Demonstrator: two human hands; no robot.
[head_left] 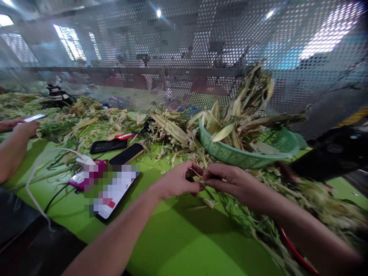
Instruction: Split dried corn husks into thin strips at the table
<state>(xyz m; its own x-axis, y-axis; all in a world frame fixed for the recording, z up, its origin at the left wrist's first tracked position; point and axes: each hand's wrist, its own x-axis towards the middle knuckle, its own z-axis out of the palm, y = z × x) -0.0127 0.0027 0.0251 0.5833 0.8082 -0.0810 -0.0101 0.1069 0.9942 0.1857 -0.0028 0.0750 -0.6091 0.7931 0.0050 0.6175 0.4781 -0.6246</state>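
Note:
Over the green table [178,245], my left hand [181,180] and my right hand [227,180] meet with their fingertips almost touching. Both are closed in a pinch on a thin, pale strip of husk [197,179]; the fingers cover much of it. A few loose bits of husk [208,202] show just beneath my hands. Right behind them stands a light green plastic basket [244,159] with long dry corn husks [227,132] in it, some sticking up high. Green and pale scraps [244,214] lie beneath my right forearm.
Left of my hands lie a lit phone [123,199], two dark phones [126,154], a red cutter [126,136] and a purple power bank-like block [86,176] with cables. A co-worker's hands hold a phone [34,117]. A perforated metal panel [172,50] rises behind; a black object [330,151] is right.

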